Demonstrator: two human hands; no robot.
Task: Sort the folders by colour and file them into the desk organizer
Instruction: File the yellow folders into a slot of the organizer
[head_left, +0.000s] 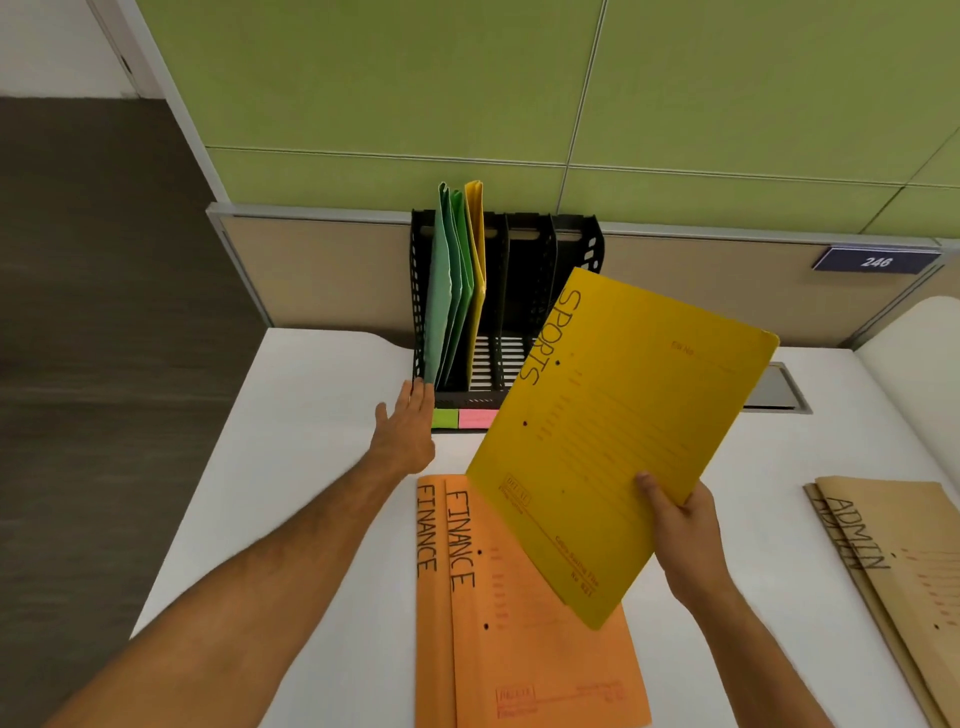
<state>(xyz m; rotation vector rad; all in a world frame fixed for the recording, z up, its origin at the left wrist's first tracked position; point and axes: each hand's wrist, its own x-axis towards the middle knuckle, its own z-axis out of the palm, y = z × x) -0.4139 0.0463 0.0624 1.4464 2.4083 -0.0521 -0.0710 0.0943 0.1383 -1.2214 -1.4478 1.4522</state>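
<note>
Above the white surface, the right hand pinches a yellow card SPORTS folder, tilted. Left hand, flat and spread, steadies the black slotted desk organizer. Next, I'd say: slide it beside the filed yellow folder, right of the green folders.

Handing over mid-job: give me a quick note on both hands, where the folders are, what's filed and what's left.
Right hand: gripping the yellow SPORTS folder, held in the air in front of the organizer.
Left hand: open, fingertips at the organizer's front left corner.
Done: green folders and one yellow folder stand in the left slots.
Left: file SPORTS with the yellow one, then the two orange FINANCE folders and the brown ADMIN folders lying on the desk.
</note>
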